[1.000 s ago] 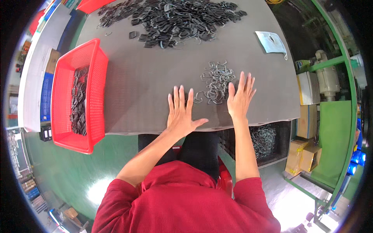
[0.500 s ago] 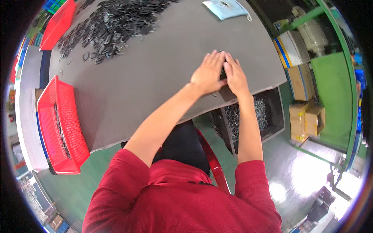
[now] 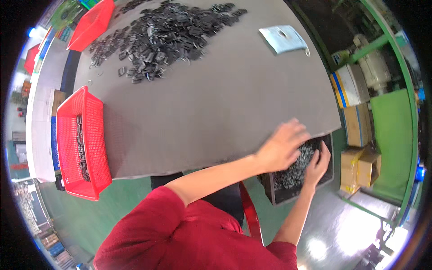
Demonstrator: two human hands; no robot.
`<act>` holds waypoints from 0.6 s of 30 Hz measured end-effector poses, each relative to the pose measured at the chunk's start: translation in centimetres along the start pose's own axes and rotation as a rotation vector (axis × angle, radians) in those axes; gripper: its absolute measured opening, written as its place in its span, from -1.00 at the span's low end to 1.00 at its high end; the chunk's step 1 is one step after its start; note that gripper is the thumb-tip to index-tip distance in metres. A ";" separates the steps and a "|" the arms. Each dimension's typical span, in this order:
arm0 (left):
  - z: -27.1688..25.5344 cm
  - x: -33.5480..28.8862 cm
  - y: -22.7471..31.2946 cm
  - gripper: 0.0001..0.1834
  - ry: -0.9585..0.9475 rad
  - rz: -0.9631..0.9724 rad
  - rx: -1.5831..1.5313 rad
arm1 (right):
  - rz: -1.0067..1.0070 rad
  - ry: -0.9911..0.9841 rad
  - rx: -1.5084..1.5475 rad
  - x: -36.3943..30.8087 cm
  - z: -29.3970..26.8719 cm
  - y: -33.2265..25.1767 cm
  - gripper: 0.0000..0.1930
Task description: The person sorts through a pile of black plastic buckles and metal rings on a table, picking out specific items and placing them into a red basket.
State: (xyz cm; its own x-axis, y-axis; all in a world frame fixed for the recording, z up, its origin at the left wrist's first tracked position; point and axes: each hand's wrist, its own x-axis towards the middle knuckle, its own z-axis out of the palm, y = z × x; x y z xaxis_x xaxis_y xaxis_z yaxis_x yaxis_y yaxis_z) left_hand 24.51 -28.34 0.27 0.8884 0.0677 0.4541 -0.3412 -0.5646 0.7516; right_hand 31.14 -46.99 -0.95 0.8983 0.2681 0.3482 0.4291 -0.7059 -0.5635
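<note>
My left hand (image 3: 282, 146) is at the table's front right edge, slightly blurred, with its fingers apart and no piece visible in it. Farther right, my right hand (image 3: 317, 167) hovers over the dark bin (image 3: 331, 155), fingers loosely curved and apart, seemingly with nothing in them. Many small shiny metal pieces (image 3: 291, 176) fill the bin, which stands below the table edge. A wide pile of small black pieces (image 3: 166, 36) with some metal hooks or rings lies at the far left of the grey table (image 3: 198, 112).
A red perforated basket (image 3: 96, 139) holding dark pieces stands at the table's left side, and another red basket (image 3: 92, 24) is beyond it. A light blue face mask (image 3: 283, 38) lies at the far right. Cardboard boxes (image 3: 349, 171) and a green frame (image 3: 393, 135) are to the right.
My hands were together on the table near its edge, with dark pieces between them. They have moved right and toward me, parted, and are now at and over the bin.
</note>
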 end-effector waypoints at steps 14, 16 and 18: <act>-23.0 -5.6 -13.7 -0.80 0.447 -0.577 -0.054 | -0.322 -0.174 0.155 39.8 40.7 -20.3 -0.52; -23.3 -5.4 -14.3 -0.79 0.448 -0.568 -0.079 | -0.333 -0.404 0.111 41.7 41.9 -22.5 -0.42; -23.2 -6.1 -14.7 -0.65 0.444 -0.540 -0.087 | -0.466 -0.535 0.096 40.9 43.4 -25.2 -0.46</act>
State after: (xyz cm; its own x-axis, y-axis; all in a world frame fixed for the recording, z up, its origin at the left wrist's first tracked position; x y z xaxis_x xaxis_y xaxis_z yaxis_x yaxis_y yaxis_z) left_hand 17.01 -1.38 -2.49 0.7374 0.6596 0.1454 0.0723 -0.2911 0.9540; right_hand 61.15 10.22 -4.99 0.5320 0.8300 0.1673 0.7641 -0.3855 -0.5173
